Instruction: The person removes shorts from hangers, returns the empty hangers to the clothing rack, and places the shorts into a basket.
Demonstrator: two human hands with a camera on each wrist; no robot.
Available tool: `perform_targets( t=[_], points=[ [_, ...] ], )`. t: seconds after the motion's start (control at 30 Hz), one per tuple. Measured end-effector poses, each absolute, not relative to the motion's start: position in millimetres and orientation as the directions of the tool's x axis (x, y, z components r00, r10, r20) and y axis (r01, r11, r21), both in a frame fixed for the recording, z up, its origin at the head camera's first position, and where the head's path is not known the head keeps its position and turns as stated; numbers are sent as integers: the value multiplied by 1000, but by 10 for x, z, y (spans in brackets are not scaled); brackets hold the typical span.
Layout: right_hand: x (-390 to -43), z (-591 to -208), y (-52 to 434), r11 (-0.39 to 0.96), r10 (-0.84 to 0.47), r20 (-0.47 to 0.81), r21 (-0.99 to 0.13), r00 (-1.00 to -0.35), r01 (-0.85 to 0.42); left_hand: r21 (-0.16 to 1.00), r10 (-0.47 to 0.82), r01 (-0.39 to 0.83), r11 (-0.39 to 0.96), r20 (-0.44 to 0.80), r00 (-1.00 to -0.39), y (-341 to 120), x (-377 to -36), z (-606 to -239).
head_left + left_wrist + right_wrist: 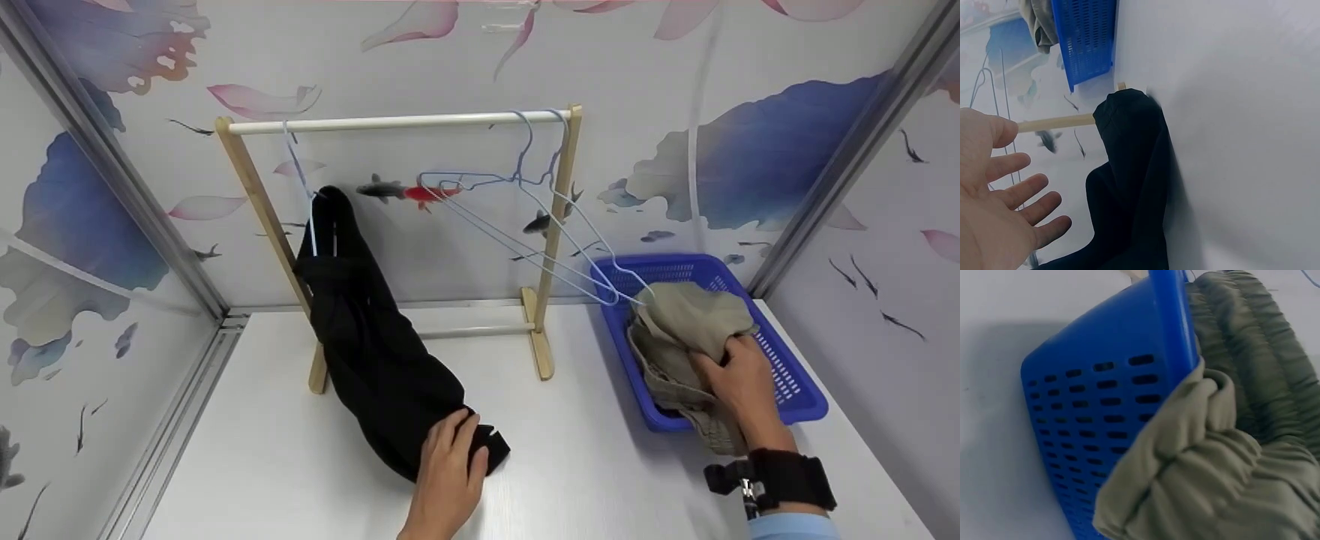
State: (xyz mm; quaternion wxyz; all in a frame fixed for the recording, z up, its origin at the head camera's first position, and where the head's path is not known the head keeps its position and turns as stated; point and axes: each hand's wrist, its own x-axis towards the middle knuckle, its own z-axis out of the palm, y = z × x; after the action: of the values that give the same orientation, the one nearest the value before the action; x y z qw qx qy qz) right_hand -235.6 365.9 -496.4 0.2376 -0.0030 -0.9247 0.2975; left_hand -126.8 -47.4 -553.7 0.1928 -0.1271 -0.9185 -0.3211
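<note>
my left hand lies flat, fingers spread, on the black garment; my right hand grips the khaki garment in the blue basket.

A black garment hangs from a pale hanger on the left end of the rack's rail, draping down so its lower end lies on the white table under my left hand, whose fingers rest flat on it. A khaki garment with an elastic, gathered band sits crumpled in the blue basket, spilling over its near rim. My right hand seems to grip its folds.
</note>
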Motion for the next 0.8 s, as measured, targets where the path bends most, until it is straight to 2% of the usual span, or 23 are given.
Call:
perform_targets(
  t=[0.2,0.3,0.37,0.5,0.8],
  points=[
    [-2252,-4759,3772,857,-21,157,-505,-987,-98,540,112,348,766,421,-900,-473,-1259,-5540],
    [-2198,-4670,3814,866,-90,28,-492,-996,-92,543,111,344,766,415,-903,-471,-1257,-5543],
    [-2167,-4635,3831,871,-130,-10,-479,-992,-109,547,111,341,764,409,-906,-469,-1259,-5545],
    [-2133,-4622,3843,877,-181,-16,-455,-983,-154,553,112,340,761,404,-908,-466,-1257,-5552],
    [-2197,-4740,3783,881,-163,144,-425,-976,-209,561,109,337,756,399,-910,-461,-1253,-5564]
  ],
)
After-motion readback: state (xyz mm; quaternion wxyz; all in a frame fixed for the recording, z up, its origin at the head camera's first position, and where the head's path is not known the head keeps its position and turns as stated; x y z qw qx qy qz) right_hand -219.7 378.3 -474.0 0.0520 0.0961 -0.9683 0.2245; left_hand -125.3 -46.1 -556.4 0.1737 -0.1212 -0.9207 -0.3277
